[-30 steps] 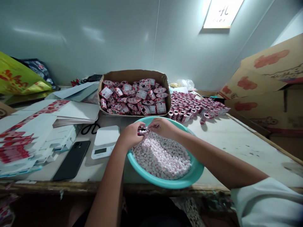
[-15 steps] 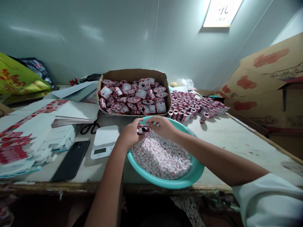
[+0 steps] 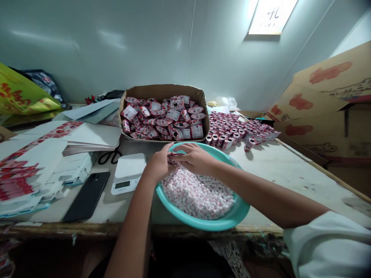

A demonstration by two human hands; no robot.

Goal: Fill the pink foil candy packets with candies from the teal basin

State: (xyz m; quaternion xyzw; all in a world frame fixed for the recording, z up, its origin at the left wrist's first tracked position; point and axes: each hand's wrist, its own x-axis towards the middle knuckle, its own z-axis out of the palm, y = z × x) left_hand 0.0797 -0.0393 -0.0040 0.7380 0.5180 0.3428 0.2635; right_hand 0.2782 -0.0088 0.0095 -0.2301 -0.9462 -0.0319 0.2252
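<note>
Over the far left part of a turquoise basin (image 3: 174, 216), my left hand (image 3: 158, 166) is closed around a small red-and-white printed carton (image 3: 173, 157). My right hand (image 3: 199, 159) is on the same carton from the right, its fingers laid across the top and covering most of it. Under both hands, the basin holds a heap of small white and pinkish candies (image 3: 199, 193). Behind it, a cardboard box (image 3: 165, 90) is full of similar printed cartons (image 3: 164, 121). More cartons (image 3: 234, 131) stand in rows to its right, with dark openings facing up.
Left of the basin are a white digital scale (image 3: 129, 173), a black phone (image 3: 88, 197) and black-handled scissors (image 3: 110, 156). Flat printed card sheets (image 3: 43, 154) are piled at far left. Large cardboard boxes (image 3: 321, 127) stand at right, beyond the table edge.
My right hand first pinched near the carton's opening, then drew back slightly with fingers apart. Now its fingers cover the carton's top. My left hand has kept its hold.
</note>
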